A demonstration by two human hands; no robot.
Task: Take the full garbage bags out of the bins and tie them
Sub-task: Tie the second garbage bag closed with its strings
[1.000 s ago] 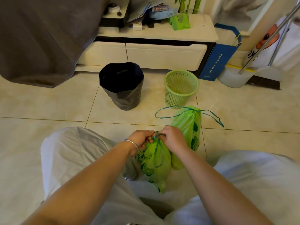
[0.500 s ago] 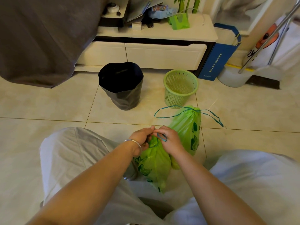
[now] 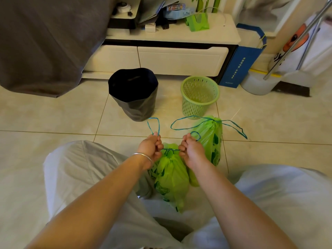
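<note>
Two bins stand on the tiled floor at twelve o'clock: a dark bin (image 3: 133, 94) and an empty green basket (image 3: 199, 97). Two green printed garbage bags lie nearer: one (image 3: 209, 139) cinched, one (image 3: 171, 175) between the knees. The left hand (image 3: 150, 147) and right hand (image 3: 191, 148) each pinch its blue drawstring (image 3: 168, 150), pulled taut.

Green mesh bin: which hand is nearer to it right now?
Right. The right hand sits just below the green mesh bin, gripping a drawstring end; the left hand is farther left, below the black bin.
</note>
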